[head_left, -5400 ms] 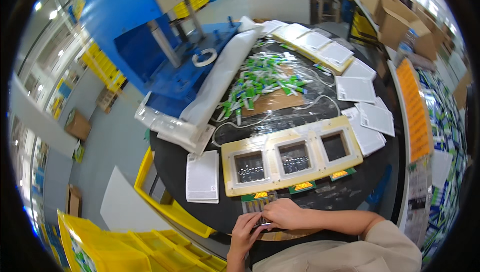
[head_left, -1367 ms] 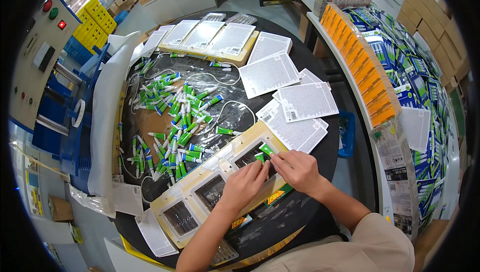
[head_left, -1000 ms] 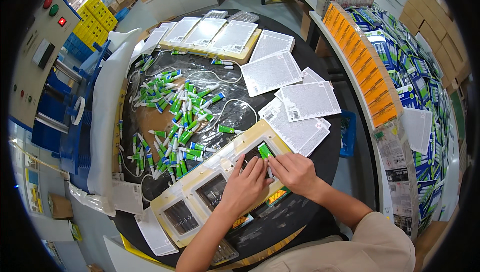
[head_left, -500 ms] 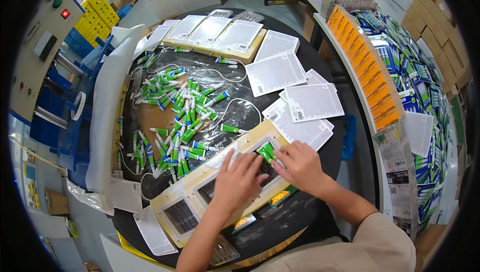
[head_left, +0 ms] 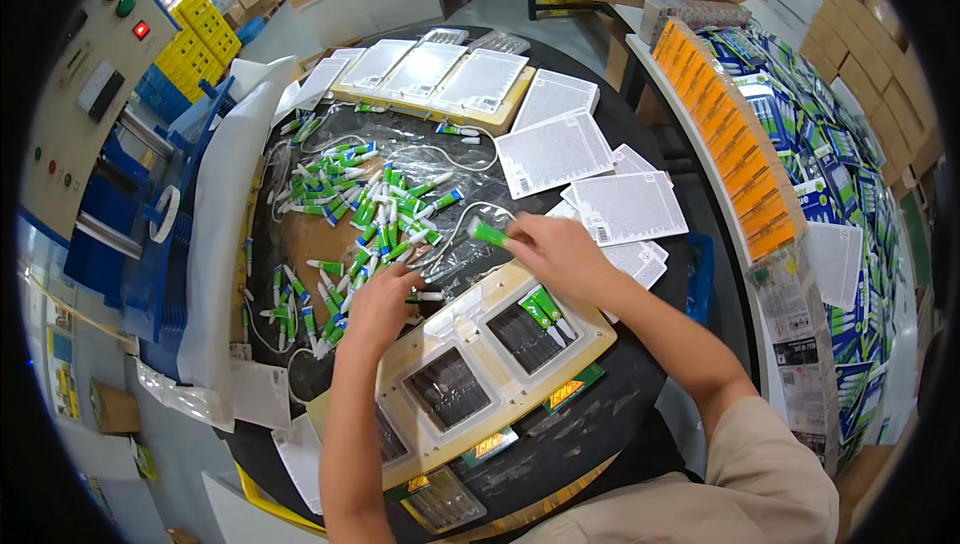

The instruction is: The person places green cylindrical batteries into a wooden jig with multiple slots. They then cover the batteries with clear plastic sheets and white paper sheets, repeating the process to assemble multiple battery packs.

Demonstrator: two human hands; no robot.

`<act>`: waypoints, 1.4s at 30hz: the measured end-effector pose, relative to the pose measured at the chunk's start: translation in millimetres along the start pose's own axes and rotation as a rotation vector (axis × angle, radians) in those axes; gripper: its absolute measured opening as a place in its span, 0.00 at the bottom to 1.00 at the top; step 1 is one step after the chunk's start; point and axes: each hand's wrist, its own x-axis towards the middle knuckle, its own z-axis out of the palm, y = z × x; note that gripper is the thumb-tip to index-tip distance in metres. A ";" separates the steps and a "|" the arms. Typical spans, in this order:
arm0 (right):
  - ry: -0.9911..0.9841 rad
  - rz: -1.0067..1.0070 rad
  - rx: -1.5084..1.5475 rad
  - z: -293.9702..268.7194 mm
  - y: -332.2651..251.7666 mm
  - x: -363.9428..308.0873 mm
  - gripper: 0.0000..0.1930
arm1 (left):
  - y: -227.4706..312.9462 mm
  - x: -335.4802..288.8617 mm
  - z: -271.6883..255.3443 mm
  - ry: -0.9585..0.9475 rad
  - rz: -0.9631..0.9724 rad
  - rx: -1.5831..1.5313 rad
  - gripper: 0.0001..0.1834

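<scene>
My right hand (head_left: 560,252) is raised over the far edge of a cream-coloured fixture, pinching a small green tube (head_left: 487,234) that is slightly blurred. My left hand (head_left: 376,310) bends down at the near edge of the tube pile (head_left: 375,204), fingers closed on a small tube whose white cap (head_left: 431,296) pokes out beside the fingertips. In front of me the fixture (head_left: 462,332) lies slanted, with framed windows holding clear ribbed plastic trays. Two green tubes with white caps (head_left: 545,311) lie side by side in its right window; the middle window (head_left: 445,389) shows no tubes.
A second fixture (head_left: 514,109) covered with white printed cards stands at the far side of the round black table. More cards (head_left: 555,154) overlap at the right. Blue machinery (head_left: 130,234) stands left; an orange-lined bin of packaged tubes (head_left: 745,154) is at right.
Both hands have left the fixture's right window, moving toward the pile. My right hand has picked up a loose tube; my left has gone left and closed on another. Two tubes now show in the window.
</scene>
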 end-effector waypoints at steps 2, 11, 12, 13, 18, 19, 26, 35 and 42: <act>0.074 -0.115 -0.005 -4.4 -9.2 -49.6 0.10 | -7.9 -1.7 1.8 -0.032 0.029 0.102 0.13; 0.355 -0.317 -0.326 36.0 -17.8 -120.9 0.12 | 76.0 -57.9 5.2 0.382 0.410 -0.017 0.14; 0.352 -0.320 -0.337 36.6 -17.1 -119.2 0.13 | 93.5 -64.8 14.5 0.422 0.497 0.045 0.14; 0.343 -0.341 -0.345 36.7 -16.9 -118.6 0.14 | 104.9 -68.9 22.4 0.468 0.584 0.129 0.14; 0.423 -0.387 -0.307 33.5 -15.5 -120.5 0.12 | 116.9 -59.6 48.4 0.439 0.603 0.252 0.16; 0.431 -0.395 -0.318 32.8 -14.9 -120.7 0.12 | 117.6 -56.0 51.0 0.428 0.590 0.280 0.17; 0.468 -0.379 -0.296 27.4 -11.6 -115.1 0.12 | 120.0 -56.6 49.4 0.408 0.576 0.301 0.16; 0.414 -0.422 -0.274 15.8 -8.0 -115.0 0.13 | 122.2 -50.9 54.1 0.477 0.586 0.174 0.17; 0.426 -0.429 -0.266 16.9 -6.7 -115.3 0.12 | 118.7 -55.2 52.1 0.410 0.587 0.245 0.18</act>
